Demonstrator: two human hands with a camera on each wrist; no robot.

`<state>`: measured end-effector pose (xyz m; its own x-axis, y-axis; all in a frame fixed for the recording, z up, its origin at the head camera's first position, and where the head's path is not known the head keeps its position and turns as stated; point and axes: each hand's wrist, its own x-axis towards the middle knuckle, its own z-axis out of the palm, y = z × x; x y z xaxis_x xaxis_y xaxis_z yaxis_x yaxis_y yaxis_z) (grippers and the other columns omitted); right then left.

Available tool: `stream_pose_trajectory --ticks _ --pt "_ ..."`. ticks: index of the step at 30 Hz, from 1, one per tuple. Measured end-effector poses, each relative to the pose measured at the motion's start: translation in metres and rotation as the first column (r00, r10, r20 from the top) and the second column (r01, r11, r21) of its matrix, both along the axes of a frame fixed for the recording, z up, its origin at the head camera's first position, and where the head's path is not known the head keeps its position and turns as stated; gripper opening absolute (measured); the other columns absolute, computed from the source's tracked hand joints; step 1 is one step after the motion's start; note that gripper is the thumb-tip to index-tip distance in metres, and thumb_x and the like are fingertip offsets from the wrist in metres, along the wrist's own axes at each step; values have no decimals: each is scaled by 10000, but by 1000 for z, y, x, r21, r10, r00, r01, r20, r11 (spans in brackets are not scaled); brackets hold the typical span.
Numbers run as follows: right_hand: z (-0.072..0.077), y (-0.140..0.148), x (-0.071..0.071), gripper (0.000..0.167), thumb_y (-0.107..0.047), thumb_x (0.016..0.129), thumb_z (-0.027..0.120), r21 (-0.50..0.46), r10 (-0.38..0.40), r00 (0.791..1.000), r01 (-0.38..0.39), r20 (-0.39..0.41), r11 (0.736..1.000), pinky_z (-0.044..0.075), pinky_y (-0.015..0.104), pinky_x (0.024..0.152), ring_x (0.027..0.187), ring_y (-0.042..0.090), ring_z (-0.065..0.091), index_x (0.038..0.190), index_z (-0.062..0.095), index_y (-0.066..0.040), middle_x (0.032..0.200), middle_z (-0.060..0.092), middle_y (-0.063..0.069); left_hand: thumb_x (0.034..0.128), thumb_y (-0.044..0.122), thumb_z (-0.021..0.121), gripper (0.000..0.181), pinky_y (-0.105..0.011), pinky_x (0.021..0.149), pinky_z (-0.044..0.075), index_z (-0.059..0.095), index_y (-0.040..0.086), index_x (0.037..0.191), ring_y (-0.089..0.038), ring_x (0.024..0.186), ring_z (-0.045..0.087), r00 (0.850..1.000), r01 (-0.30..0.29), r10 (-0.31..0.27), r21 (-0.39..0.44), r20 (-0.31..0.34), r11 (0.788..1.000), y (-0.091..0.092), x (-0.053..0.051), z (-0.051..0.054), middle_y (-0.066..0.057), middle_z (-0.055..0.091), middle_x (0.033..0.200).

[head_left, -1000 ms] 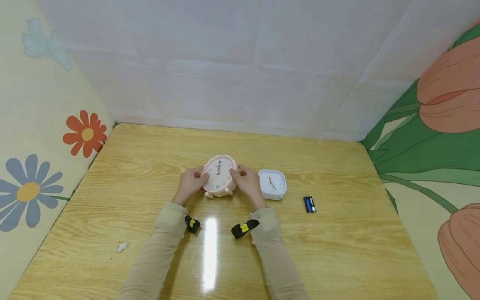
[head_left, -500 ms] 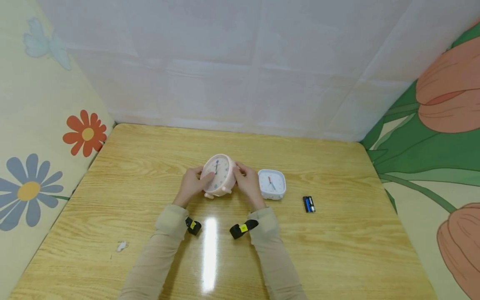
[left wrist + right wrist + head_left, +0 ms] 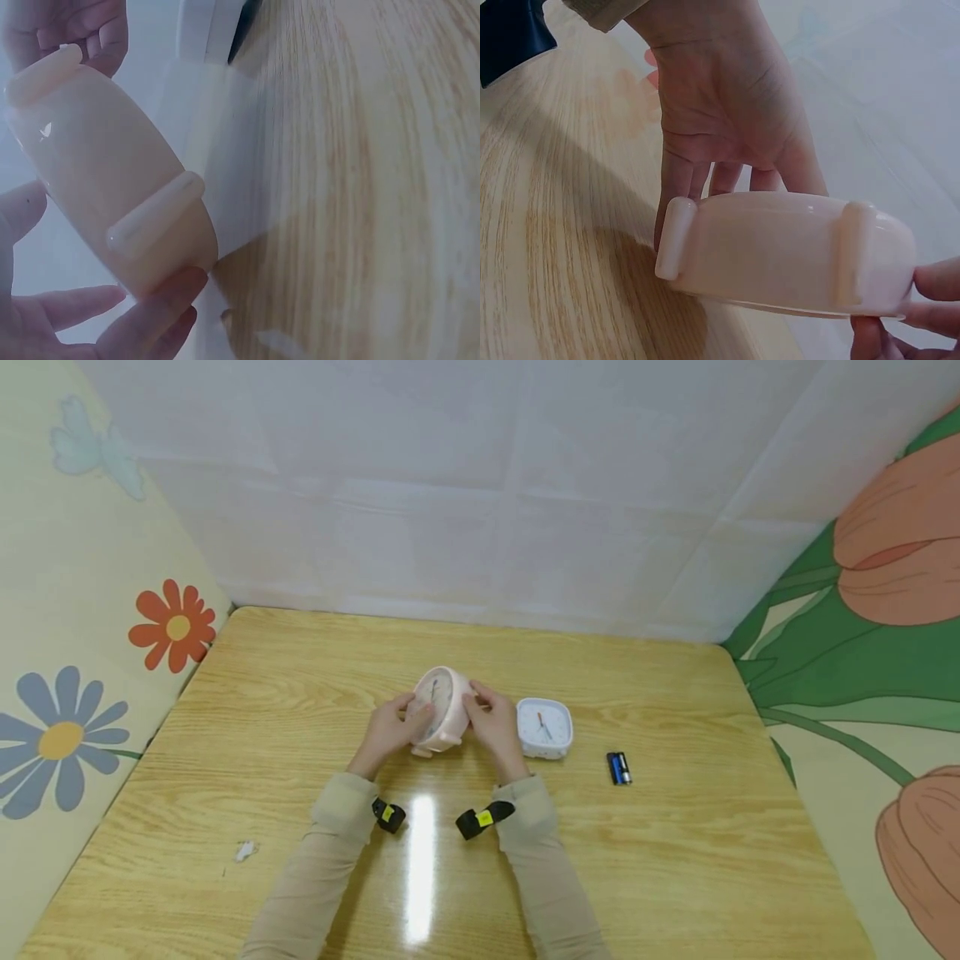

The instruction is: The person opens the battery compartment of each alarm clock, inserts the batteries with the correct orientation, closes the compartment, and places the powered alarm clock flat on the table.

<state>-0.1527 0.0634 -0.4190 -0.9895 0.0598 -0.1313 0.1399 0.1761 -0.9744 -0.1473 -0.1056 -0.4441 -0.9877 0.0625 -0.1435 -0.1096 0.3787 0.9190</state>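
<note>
Both hands hold a round pink clock (image 3: 454, 720), its dial turned toward the left and its two peg feet toward the person. At its left side the left hand (image 3: 388, 732) grips it, thumb over the dial. The right hand (image 3: 493, 727) pinches the opposite side near the back. In the left wrist view the pink casing (image 3: 112, 150) is tilted, fingers at its lower end. The right wrist view shows the casing (image 3: 772, 244) between the two hands, with both feet visible. A white square clock (image 3: 544, 727) lies face up just right of the right hand.
Two batteries (image 3: 619, 769), side by side, lie on the wooden table (image 3: 705, 827) to the right of the white clock. A small white scrap (image 3: 246, 851) is at the left front. A pale cloth wall (image 3: 465, 510) stands behind the table.
The pink clock has been turned so its dial faces further left and more of its side shows. The right fingers have shifted from the front rim toward the back; the left thumb reaches further over the dial.
</note>
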Motion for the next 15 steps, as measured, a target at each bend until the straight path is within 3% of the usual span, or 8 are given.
stream_pose_trajectory --ticks 8,15 --pt "4 -1 1 378 -107 875 594 3 -20 1000 20 -13 1000 533 350 668 725 148 560 1244 550 -40 994 578 175 898 341 554 601 -433 833 469 413 -77 1306 -393 1066 504 1000 5 -4 -30 25 1000 2 -1 -2 -295 494 1182" --pt "6 -1 2 399 -101 869 600 -11 -10 1000 10 3 1000 531 280 637 731 160 573 1260 535 -50 1024 570 179 907 337 539 609 -434 873 448 390 -89 1317 -393 1103 490 999 3 -4 23 40 1000 3 -1 -4 -296 499 1190"
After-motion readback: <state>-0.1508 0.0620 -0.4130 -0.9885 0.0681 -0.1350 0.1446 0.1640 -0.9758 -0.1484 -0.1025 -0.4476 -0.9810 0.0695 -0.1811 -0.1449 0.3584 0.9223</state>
